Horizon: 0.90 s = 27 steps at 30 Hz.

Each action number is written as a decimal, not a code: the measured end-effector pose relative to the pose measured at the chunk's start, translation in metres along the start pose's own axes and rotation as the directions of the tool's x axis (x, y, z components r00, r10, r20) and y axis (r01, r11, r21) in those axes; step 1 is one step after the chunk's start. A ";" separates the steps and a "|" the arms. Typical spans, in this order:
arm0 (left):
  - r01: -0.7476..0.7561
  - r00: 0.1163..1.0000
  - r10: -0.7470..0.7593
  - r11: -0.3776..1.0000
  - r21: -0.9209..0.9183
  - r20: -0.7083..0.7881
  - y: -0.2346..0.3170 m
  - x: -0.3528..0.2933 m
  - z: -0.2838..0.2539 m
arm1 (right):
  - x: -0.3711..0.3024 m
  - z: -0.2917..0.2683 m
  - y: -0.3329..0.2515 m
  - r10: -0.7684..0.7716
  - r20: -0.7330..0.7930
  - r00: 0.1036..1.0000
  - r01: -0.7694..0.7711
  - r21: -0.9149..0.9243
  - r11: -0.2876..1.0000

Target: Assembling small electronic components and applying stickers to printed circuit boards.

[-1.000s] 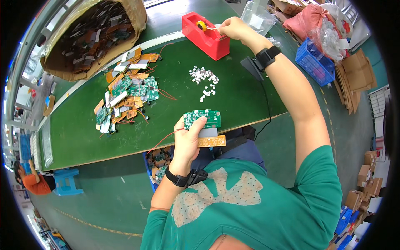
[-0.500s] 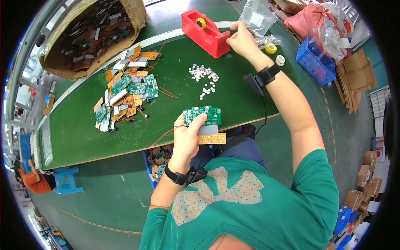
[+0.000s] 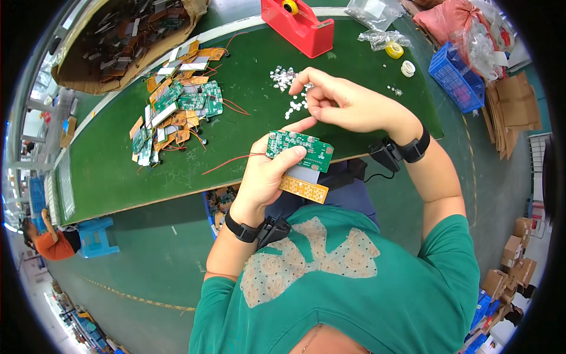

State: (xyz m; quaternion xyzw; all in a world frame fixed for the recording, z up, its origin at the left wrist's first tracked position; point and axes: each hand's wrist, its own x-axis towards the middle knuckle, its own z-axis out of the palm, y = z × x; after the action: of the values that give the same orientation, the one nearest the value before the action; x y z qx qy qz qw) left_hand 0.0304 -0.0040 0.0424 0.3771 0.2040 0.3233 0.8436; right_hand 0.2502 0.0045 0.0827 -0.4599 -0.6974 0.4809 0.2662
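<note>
Left grip (image 3: 263, 172) holds the board (image 3: 316, 153) at the near edge of the table (image 3: 118, 183); whether the right grip (image 3: 349, 107), just above, pinches anything, I cannot tell. Trailing loose, the wire (image 3: 233, 159) could snag; a low sweep could scatter the dots (image 3: 283, 77).

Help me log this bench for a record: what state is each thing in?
Green circuit board: held, slanting
Left hand: closed on the board
Right hand: fingers curled, contents unclear
Red tape dispenser: yellow roll fitted
Cardboard box: open, holding electronic parts
Small white pieces: loose, scattered
</note>
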 end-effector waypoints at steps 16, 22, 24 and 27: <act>-0.044 0.999 0.045 0.997 0.060 -0.023 0.002 -0.003 -0.005 | -0.015 0.033 0.027 0.153 -0.459 0.875 -0.012 0.295 0.955; -0.048 0.998 0.050 0.997 0.059 -0.033 0.000 -0.002 -0.006 | -0.014 0.042 0.045 0.326 -0.149 0.934 -0.077 0.805 0.589; -0.049 0.998 0.050 0.997 0.054 -0.030 -0.001 -0.002 -0.007 | -0.012 0.043 0.044 0.304 -0.154 0.940 -0.069 0.787 0.613; -0.049 0.998 0.050 0.998 0.038 -0.034 0.000 -0.003 -0.005 | -0.010 0.041 0.041 0.269 -0.189 0.945 -0.056 0.714 0.698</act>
State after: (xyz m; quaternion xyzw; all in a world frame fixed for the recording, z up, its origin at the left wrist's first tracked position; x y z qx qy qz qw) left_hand 0.0252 -0.0031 0.0394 0.3918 0.2153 0.3468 0.8245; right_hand 0.2372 -0.0167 0.0297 -0.4479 -0.3749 0.6607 0.4714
